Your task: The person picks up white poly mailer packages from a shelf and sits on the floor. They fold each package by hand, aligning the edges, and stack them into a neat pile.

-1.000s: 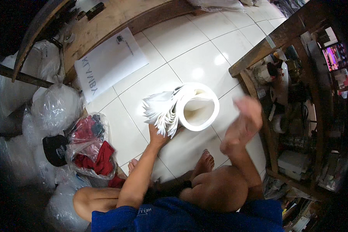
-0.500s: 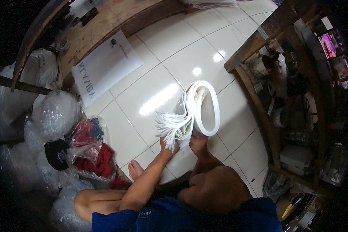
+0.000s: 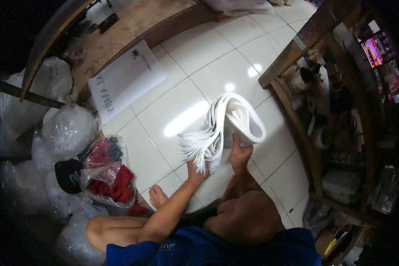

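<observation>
A person seated on a white tiled floor point(image 3: 199, 66) works a thick stack of white sheets point(image 3: 221, 128), bent over into a loop, in this view from above. At far left, clear plastic bags point(image 3: 68, 131) are heaped against a wooden bench point(image 3: 119, 35), one of them holding red cloth point(image 3: 115, 179), with a black cap point(image 3: 68, 175) beside it; a large white printed sheet point(image 3: 126, 80) lies flat on the tiles nearby. The left hand point(image 3: 195, 173) comes up under the loose, fanned ends of the stack, fingers closed around the lower edges, though how tightly cannot be told. The stack hangs above the floor in front of the knees, its loop swelling to the right. The right hand point(image 3: 240, 153) presses against the loop's underside, fingers spread along it. A wooden shelf point(image 3: 297, 106) crowded with small objects stands at right. To keep the bundle tidy, the loose ends likely need squaring before any tighter squeeze, with the right hand steadying the curve so that sheets do not slip out sideways.
</observation>
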`<move>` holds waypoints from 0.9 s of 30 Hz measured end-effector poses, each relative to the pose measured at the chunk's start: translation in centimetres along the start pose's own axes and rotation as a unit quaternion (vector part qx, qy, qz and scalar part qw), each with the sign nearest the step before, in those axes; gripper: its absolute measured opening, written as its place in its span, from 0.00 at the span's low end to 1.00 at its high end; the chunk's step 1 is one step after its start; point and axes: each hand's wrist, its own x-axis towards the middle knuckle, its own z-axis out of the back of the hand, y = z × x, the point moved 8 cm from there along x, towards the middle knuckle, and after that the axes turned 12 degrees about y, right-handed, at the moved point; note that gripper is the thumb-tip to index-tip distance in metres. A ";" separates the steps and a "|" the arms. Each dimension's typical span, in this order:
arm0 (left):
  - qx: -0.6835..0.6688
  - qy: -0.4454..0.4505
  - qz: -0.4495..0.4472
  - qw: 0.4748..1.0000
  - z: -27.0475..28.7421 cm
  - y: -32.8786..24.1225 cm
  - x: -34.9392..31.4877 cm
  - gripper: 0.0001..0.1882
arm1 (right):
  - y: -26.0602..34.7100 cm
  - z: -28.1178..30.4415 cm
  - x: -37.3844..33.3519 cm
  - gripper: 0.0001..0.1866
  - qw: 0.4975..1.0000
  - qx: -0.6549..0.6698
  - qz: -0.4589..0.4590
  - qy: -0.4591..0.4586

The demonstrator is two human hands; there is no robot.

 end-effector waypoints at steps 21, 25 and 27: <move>-0.446 -0.379 0.037 0.810 17.0 -4.9 -1.6 0.17 | 29.2 7.2 8.2 0.15 0.867 -0.336 0.214 0.300; -0.240 -0.236 -0.242 0.910 21.2 -18.0 -1.3 0.16 | 30.0 9.2 8.8 0.15 0.858 -0.379 0.194 0.287; -0.184 -0.209 -0.259 0.925 20.2 -20.1 -0.7 0.20 | 30.6 8.4 8.6 0.16 0.849 -0.397 0.214 0.275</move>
